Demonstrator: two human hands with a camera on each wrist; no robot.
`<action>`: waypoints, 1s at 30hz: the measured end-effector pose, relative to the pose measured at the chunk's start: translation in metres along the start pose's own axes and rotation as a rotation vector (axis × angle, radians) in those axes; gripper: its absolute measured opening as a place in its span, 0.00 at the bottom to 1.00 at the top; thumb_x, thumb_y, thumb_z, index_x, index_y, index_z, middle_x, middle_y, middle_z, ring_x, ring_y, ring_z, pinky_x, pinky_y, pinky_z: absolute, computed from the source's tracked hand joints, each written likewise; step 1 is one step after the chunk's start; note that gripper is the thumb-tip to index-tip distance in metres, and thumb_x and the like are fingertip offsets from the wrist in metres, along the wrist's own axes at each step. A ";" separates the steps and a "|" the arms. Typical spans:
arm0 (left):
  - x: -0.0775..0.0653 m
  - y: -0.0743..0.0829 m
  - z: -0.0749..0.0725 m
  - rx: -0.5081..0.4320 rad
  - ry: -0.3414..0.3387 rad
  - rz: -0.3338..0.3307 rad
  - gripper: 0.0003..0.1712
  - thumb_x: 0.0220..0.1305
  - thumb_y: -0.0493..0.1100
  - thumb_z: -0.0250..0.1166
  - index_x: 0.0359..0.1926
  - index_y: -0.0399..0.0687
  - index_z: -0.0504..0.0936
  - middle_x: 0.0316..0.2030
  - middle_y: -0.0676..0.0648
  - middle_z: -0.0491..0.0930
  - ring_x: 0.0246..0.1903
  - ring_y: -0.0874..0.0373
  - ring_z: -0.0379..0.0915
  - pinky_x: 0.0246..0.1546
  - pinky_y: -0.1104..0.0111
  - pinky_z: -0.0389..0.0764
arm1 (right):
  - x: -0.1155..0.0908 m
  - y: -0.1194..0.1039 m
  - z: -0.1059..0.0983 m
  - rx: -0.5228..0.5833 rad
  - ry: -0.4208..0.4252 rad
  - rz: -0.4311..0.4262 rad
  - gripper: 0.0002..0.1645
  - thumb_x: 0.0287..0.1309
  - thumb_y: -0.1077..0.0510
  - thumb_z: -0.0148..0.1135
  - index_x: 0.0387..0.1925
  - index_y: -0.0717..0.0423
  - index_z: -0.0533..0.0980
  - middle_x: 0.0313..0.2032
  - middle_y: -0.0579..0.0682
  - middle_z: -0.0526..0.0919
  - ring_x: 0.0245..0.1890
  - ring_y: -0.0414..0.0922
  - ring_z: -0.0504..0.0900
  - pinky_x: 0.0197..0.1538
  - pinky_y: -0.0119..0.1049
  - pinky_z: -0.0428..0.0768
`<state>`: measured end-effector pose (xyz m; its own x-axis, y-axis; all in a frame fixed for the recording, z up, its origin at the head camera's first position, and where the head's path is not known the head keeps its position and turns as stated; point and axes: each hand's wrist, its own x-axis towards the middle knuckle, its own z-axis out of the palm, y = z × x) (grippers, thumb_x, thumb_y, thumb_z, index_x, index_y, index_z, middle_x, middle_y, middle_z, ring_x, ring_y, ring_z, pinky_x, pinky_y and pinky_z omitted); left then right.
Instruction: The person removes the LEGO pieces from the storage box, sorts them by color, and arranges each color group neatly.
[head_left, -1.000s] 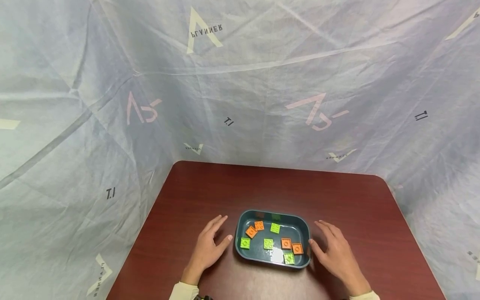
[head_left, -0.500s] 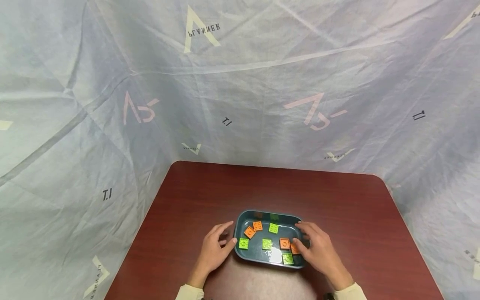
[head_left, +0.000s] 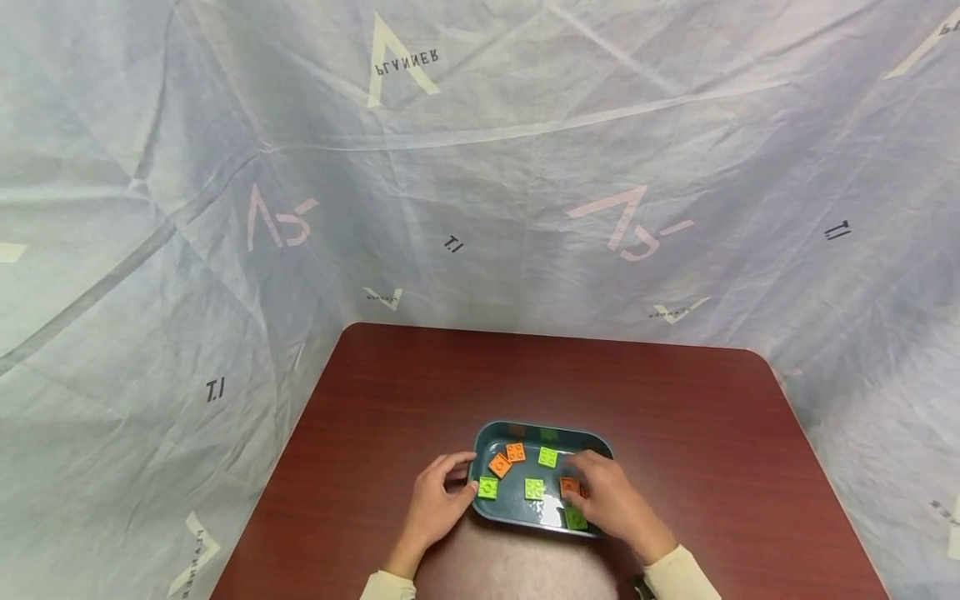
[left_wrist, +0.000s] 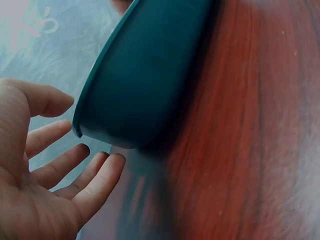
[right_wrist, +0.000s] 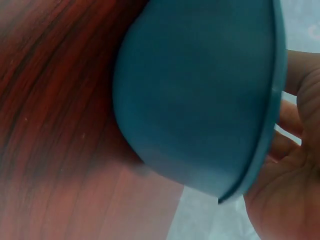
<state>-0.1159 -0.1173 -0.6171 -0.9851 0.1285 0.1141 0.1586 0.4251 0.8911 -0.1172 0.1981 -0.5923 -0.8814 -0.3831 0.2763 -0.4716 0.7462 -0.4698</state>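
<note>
A dark teal tray [head_left: 512, 510] on the table holds several square green and orange toy bricks. My right hand [head_left: 613, 497] reaches over the tray's right side, thumb and fingertips close about an orange brick [head_left: 570, 486]; another orange brick behind it is mostly hidden. A green brick [head_left: 576, 518] lies partly in the hand's shadow. In the right wrist view the tray's outer wall [right_wrist: 195, 100] hides the fingertips. At the left rim my left hand [head_left: 438, 502] has its fingers apart, fingertips near the wall, and a green brick [head_left: 487, 487] lies just inside.
Two more green bricks, one near the tray's middle [head_left: 534, 489], and two orange bricks [head_left: 515, 452] at the back left lie in the tray. The reddish-brown table [head_left: 450, 375] ends against a grey printed cloth [head_left: 517, 208] behind and at the sides.
My right hand has moved left from beside the tray to over its right-hand bricks. My left hand has moved slightly right, up to the left rim. The bricks lie as before.
</note>
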 end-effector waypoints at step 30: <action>-0.002 -0.007 0.007 0.038 0.007 -0.041 0.20 0.63 0.35 0.72 0.56 0.52 0.88 0.54 0.50 0.88 0.46 0.53 0.89 0.47 0.67 0.86 | 0.014 0.001 0.021 -0.170 -0.096 -0.124 0.15 0.40 0.72 0.75 0.25 0.52 0.81 0.23 0.38 0.72 0.27 0.38 0.74 0.30 0.34 0.75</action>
<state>-0.1143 -0.1138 -0.6263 -0.9913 0.1040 0.0809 0.1203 0.4635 0.8779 -0.1303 0.1816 -0.6068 -0.8191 -0.5217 0.2383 -0.5726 0.7679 -0.2872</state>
